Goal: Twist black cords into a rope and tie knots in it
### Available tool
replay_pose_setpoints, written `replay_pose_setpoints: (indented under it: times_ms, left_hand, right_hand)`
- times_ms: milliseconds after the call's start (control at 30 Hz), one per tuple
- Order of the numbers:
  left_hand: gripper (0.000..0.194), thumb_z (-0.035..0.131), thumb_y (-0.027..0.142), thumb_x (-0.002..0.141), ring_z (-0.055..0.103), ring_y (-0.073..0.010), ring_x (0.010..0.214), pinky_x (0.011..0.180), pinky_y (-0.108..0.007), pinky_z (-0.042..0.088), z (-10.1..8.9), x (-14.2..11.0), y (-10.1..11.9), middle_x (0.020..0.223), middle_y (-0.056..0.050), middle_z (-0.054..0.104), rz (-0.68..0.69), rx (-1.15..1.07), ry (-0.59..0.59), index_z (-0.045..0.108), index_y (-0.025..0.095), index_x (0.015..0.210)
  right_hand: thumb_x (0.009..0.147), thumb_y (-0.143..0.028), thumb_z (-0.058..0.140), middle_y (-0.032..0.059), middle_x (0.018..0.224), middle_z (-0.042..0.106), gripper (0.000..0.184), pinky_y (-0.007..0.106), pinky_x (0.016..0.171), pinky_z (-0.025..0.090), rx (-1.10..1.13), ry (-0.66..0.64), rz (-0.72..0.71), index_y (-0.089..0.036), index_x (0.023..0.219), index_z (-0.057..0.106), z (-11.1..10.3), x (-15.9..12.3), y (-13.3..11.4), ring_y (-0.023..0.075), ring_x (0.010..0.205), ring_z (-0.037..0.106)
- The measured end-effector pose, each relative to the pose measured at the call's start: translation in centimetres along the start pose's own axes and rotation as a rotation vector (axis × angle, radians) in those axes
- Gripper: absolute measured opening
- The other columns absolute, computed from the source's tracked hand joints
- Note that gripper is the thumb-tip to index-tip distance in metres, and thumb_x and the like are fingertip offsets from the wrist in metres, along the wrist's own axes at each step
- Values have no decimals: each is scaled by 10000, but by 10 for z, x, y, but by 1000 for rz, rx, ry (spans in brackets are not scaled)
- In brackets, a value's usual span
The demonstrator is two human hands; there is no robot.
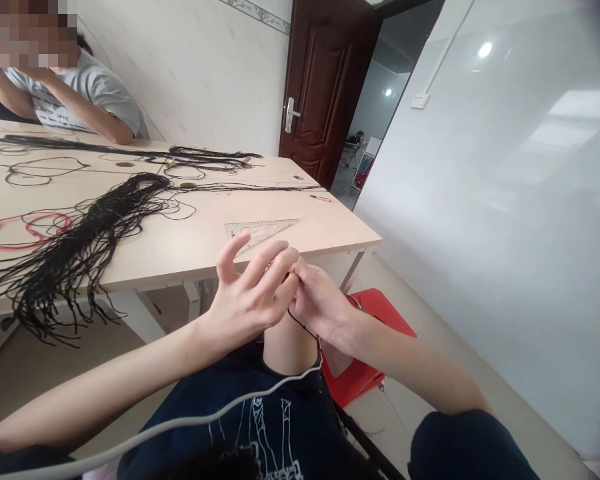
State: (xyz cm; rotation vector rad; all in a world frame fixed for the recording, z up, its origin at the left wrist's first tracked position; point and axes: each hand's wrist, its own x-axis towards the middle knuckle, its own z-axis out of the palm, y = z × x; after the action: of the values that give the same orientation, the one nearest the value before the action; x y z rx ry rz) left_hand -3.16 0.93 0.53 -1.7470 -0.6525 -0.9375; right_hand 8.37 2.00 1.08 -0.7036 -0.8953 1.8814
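My left hand [255, 287] and my right hand [325, 301] meet above my lap, fingertips touching. A thin black cord [304, 323] hangs from between them and runs down past my knee. Both hands pinch it; a small dark bit shows at the fingertips, though the fingers cover most of it. The little finger of my left hand sticks up, away from the others. Just beyond my hands, a clear triangular ruler [260, 230] lies near the table's edge.
On the pale wooden table [220, 250] lie a large bundle of black cords [95, 230], some hanging over the edge, a red cord [25, 230] and more black strands [130, 150]. A person [95, 93] sits across. A red stool [375, 313] stands right; a white cable [195, 421] crosses my lap.
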Motion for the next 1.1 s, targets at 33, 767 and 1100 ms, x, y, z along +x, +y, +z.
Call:
replay_pose_setpoints:
  times_ms: [33,767,1100]
  left_hand:
    - [144,563,48,719,579,-177,871,884,-417,329,0,-3,-1,832,-35,620,-1,-34,14,581,180,664]
    - [159,679,105,698,596,-157,931,747,-267,506,-24,-12,11,941,-11,667,-1002,-1306,143,703,255,746]
    - [63,703,197,690,633,-154,863,656,-232,567,-19,-13,1,790,-20,684,-1099,-1510,97,703,259,698]
  right_hand:
    - [652,-190,613,-44,553,539,96,208,576,377,-8,-19,22,-162,565,583,-1,0,0,63,552,475]
    - [776,-203,574,-20,704,602,106,218,644,479,-326,-267,-391,-203,723,666,-2,-24,-9,82,662,545]
    - [773,-232,605,-30,748,615,87,176,661,470,-128,-333,-99,-208,715,665,-6,-23,-15,65,688,562]
